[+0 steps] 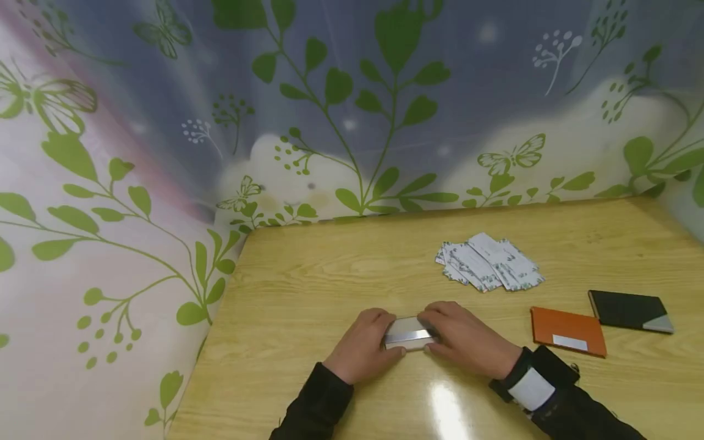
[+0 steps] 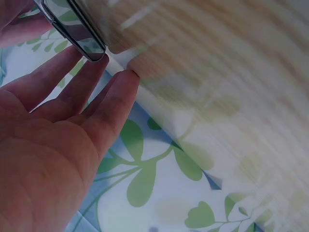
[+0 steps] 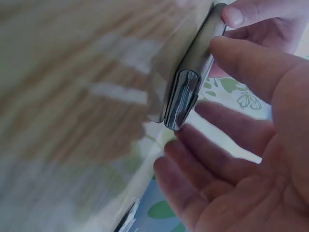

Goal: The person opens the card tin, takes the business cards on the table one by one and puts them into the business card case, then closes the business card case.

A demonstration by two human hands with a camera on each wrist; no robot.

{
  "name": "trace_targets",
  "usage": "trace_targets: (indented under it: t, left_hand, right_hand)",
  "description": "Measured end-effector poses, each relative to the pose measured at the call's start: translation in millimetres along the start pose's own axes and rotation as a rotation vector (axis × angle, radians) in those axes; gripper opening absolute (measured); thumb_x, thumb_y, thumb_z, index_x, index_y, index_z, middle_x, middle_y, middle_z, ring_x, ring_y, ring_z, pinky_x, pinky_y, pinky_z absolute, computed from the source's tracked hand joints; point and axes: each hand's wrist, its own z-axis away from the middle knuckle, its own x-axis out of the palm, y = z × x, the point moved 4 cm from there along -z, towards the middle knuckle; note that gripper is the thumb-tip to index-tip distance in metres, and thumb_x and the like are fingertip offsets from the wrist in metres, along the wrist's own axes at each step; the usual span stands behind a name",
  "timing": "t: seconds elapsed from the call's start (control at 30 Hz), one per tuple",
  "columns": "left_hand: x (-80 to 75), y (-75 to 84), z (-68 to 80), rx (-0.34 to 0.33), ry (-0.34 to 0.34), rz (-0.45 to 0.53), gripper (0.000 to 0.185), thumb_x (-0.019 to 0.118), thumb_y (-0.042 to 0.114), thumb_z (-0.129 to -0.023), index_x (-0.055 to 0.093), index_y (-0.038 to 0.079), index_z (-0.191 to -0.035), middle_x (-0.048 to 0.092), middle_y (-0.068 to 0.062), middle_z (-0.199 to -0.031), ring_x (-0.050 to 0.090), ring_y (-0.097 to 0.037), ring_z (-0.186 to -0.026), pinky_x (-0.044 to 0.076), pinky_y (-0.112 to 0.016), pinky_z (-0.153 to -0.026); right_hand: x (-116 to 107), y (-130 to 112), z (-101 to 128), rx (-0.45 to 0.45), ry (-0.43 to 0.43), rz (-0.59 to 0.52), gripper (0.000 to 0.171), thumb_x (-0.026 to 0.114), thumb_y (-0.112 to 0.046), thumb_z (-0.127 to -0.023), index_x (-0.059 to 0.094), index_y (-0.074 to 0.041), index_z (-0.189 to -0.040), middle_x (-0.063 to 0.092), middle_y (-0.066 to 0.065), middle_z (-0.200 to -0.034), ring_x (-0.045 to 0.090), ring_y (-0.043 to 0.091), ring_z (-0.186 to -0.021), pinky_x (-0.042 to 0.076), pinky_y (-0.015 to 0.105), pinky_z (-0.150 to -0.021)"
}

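Item one, nearest us: our left hand [image 1: 363,345] and right hand [image 1: 464,339], fingers curled round opposite ends of a silver metal card case [image 1: 408,333] lying on the wooden table [image 1: 308,293]. Beyond the right hand: scattered cards [image 1: 489,261]; right of it, orange case [image 1: 568,331], black case [image 1: 629,310].

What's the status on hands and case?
Left hand and right hand both grip metal card case on table. Cards, orange case, black case lie clear.
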Motion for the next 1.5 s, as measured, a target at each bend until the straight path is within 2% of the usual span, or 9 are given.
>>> trace_targets:
  t: [0.2,0.27,0.4,0.5,0.7,0.87,1.17,1.37,1.5]
  left_hand:
    - [-2.2,0.0,-0.9,-0.003,-0.007,-0.015,0.052,0.070,0.036,-0.085,0.059,0.003,-0.125,0.056,-0.009,-0.118,0.051,-0.022,-0.111,0.045,-0.031,-0.092]
    - [-2.4,-0.3,-0.6,0.001,-0.004,-0.018,0.052,0.069,0.036,-0.086,0.060,0.003,-0.125,0.056,-0.009,-0.117,0.051,-0.022,-0.110,0.045,-0.031,-0.091]
    - [-2.2,-0.7,0.0,0.008,0.006,-0.026,0.051,0.070,0.035,-0.085,0.060,0.003,-0.124,0.056,-0.009,-0.115,0.051,-0.022,-0.108,0.046,-0.031,-0.089]
    - [-1.3,-0.8,0.9,0.010,0.005,-0.027,0.051,0.070,0.036,-0.086,0.060,0.003,-0.124,0.056,-0.009,-0.115,0.051,-0.022,-0.108,0.045,-0.031,-0.089]
    - [2.0,-1.0,3.2,0.017,-0.009,-0.025,0.052,0.067,0.037,-0.088,0.059,0.003,-0.126,0.056,-0.010,-0.117,0.051,-0.023,-0.110,0.045,-0.032,-0.090]
    - [2.8,-0.2,3.2,0.016,-0.021,-0.023,0.052,0.066,0.037,-0.089,0.059,0.003,-0.127,0.055,-0.010,-0.118,0.050,-0.023,-0.111,0.045,-0.032,-0.090]
    - [-0.9,0.7,1.0,0.007,-0.021,-0.015,0.051,0.066,0.036,-0.088,0.057,0.004,-0.127,0.056,-0.009,-0.115,0.050,-0.022,-0.109,0.045,-0.032,-0.088]
    - [-1.7,1.1,1.5,-0.018,-0.028,0.018,0.056,0.067,0.035,-0.088,0.050,0.004,-0.132,0.055,-0.007,-0.113,0.049,-0.019,-0.105,0.045,-0.031,-0.085]
    - [-1.1,0.8,1.7,-0.041,-0.029,0.046,0.056,0.069,0.035,-0.087,0.049,0.005,-0.130,0.055,-0.008,-0.117,0.050,-0.019,-0.107,0.045,-0.031,-0.086]
  right_hand:
    - [1.0,-2.5,-7.8,-0.054,0.005,0.084,0.032,0.070,-0.028,-0.087,0.065,-0.008,-0.112,0.060,0.005,-0.111,0.057,0.018,-0.099,0.049,0.037,-0.084]
    - [0.4,-4.0,-11.0,-0.089,0.006,0.121,0.026,0.070,-0.028,-0.087,0.066,-0.010,-0.105,0.061,0.002,-0.102,0.058,0.014,-0.089,0.050,0.035,-0.077]
    - [-2.6,-7.5,-19.1,-0.177,-0.001,0.178,0.013,0.072,-0.026,-0.084,0.065,-0.015,-0.084,0.056,-0.008,-0.077,0.050,0.005,-0.066,0.045,0.029,-0.061]
    - [-5.0,-8.7,-25.2,-0.213,-0.037,0.177,0.011,0.073,-0.021,-0.081,0.064,-0.016,-0.076,0.052,-0.013,-0.068,0.044,0.001,-0.057,0.041,0.025,-0.054]
    - [-10.4,-11.0,-35.4,-0.252,-0.132,0.176,0.007,0.074,-0.013,-0.075,0.068,-0.015,-0.076,0.060,-0.010,-0.069,0.047,0.000,-0.057,0.043,0.024,-0.055]
    - [-12.0,-14.6,-39.5,-0.263,-0.213,0.153,0.011,0.072,-0.008,-0.077,0.067,-0.013,-0.085,0.061,-0.007,-0.072,0.048,0.002,-0.058,0.043,0.023,-0.053]
    - [-12.3,-18.0,-42.5,-0.372,-0.185,0.235,0.029,0.073,-0.007,-0.077,0.056,-0.012,-0.099,0.055,-0.004,-0.061,0.049,0.006,-0.049,0.038,0.022,-0.045]
    - [-7.8,-17.1,-38.5,-0.416,-0.141,0.327,0.024,0.072,-0.012,-0.079,0.056,-0.014,-0.097,0.057,-0.004,-0.062,0.047,0.006,-0.045,0.038,0.022,-0.042]
    - [-5.4,-14.0,-34.5,-0.432,-0.122,0.345,0.019,0.070,-0.012,-0.078,0.058,-0.014,-0.093,0.060,-0.005,-0.069,0.045,0.004,-0.047,0.039,0.022,-0.043]
